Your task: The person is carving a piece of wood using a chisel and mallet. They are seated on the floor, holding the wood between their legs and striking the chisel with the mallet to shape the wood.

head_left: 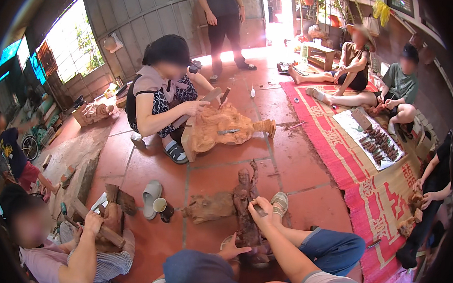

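Observation:
A dark carved wooden statue point(243, 199) of a standing figure lies on the tiles between my legs, its head away from me. My left hand point(233, 250) is at the lower left side of the statue, thumb over its front and fingers along its edge, some of them hidden. In my right hand point(262, 211), which rests over the middle of the statue, is a small flat grey-brown piece point(260, 210); its exact kind is unclear. A rough brown piece of wood point(210, 207) lies to the statue's left.
Ahead, a crouching person point(162, 97) works on a large orange-brown carving point(227, 126). Another person point(85, 241) at left holds a wooden mallet point(106, 230). A cup point(163, 209) and a grey slipper point(152, 199) stand on the tiles. A red mat point(356, 199) spreads at right, with people seated there.

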Available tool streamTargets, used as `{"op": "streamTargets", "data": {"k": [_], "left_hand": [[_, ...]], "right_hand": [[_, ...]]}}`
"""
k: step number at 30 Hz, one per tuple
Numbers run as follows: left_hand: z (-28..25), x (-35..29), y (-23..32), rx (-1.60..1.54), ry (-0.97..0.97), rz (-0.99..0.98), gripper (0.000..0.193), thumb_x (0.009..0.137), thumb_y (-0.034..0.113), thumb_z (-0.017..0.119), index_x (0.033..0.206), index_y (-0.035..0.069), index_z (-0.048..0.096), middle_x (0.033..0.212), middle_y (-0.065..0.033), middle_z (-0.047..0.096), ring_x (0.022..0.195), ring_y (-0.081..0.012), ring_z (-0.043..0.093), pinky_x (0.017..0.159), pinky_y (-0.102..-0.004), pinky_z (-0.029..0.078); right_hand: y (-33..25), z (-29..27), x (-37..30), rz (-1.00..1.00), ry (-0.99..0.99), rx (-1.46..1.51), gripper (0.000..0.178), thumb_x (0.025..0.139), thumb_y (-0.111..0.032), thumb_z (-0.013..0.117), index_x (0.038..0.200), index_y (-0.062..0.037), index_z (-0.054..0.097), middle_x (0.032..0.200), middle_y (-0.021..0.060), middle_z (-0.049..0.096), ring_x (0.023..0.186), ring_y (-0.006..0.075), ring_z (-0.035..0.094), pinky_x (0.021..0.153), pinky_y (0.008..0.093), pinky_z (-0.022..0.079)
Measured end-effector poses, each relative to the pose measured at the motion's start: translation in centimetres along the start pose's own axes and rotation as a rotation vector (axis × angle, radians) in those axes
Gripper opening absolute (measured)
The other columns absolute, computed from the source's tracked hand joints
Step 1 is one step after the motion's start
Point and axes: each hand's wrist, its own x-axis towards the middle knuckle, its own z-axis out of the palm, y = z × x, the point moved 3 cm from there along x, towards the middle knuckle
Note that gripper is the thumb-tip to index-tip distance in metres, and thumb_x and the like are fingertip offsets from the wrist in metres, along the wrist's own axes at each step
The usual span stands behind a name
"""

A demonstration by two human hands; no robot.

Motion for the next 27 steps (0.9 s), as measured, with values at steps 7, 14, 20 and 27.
{"op": "streamTargets", "data": {"k": [7, 14, 20, 27], "left_hand": [[0.0, 1.8, -3.6, 0.012, 0.036, 0.052, 0.132, 0.064, 0.062, 0.08, 0.148, -0.008, 0.006, 0.143, -0.0263, 0.039, 0.135, -0.0355, 0.038, 0.112, -0.0403, 0.029], [0.0, 1.5, -1.6, -0.034, 0.034, 0.152, 0.128, 0.061, 0.06, 0.081, 0.15, -0.002, 0.012, 0.138, -0.0246, 0.045, 0.13, -0.0336, 0.044, 0.107, -0.0406, 0.035], [-1.4, 1.0, -5.6, 0.093, 0.122, 0.12, 0.119, 0.066, 0.055, 0.08, 0.15, 0.001, 0.015, 0.145, -0.0237, 0.036, 0.13, -0.0359, 0.044, 0.11, -0.0434, 0.033], [-0.7, 1.1, -1.9, 0.005, 0.01, 0.149, 0.125, 0.07, 0.05, 0.081, 0.15, -0.002, 0.001, 0.145, -0.0233, 0.035, 0.134, -0.0335, 0.038, 0.11, -0.0422, 0.032]], "right_hand": [[0.1, 0.3, -0.3, 0.08, -0.089, 0.03, 0.015, 0.072, -0.003, 0.071, 0.072, -0.0015, 0.056, 0.069, 0.0131, 0.058, 0.065, 0.0276, 0.06, 0.061, 0.0363, 0.048], [0.1, -0.7, -2.1, -0.268, -0.167, -0.152, 0.018, 0.075, -0.011, 0.073, 0.082, -0.0041, 0.057, 0.076, 0.0124, 0.061, 0.079, 0.0329, 0.062, 0.076, 0.0389, 0.051], [-1.2, 1.3, 0.7, -0.176, -0.238, 0.008, 0.016, 0.077, -0.009, 0.071, 0.077, -0.0024, 0.056, 0.076, 0.0135, 0.06, 0.075, 0.0322, 0.061, 0.068, 0.0374, 0.049], [1.2, 0.2, -0.3, -0.044, -0.204, -0.075, 0.012, 0.075, -0.005, 0.07, 0.074, -0.0016, 0.059, 0.07, 0.0125, 0.059, 0.065, 0.0256, 0.061, 0.061, 0.0335, 0.049]]}}
